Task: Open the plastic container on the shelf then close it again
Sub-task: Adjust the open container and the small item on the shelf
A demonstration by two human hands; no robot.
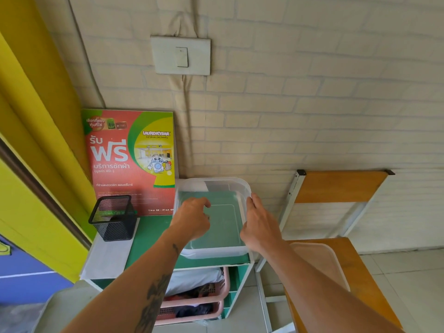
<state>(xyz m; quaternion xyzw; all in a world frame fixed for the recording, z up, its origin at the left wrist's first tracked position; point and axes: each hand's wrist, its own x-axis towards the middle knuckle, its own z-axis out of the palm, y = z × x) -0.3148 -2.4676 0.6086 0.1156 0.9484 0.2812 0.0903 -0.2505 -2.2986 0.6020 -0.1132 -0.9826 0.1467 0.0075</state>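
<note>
Open plastic container (211, 186) on green shelf (153, 231); brick wall (312, 92) behind.

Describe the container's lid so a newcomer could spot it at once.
Start at the green-topped shelf unit against the brick-patterned wall, where both hands are at the clear, open plastic container. Look to its right, to the wooden chair beside the shelf. The lid lies flat on that seat: a translucent, rounded-corner rectangle, the only loose thing on the chair.
</note>
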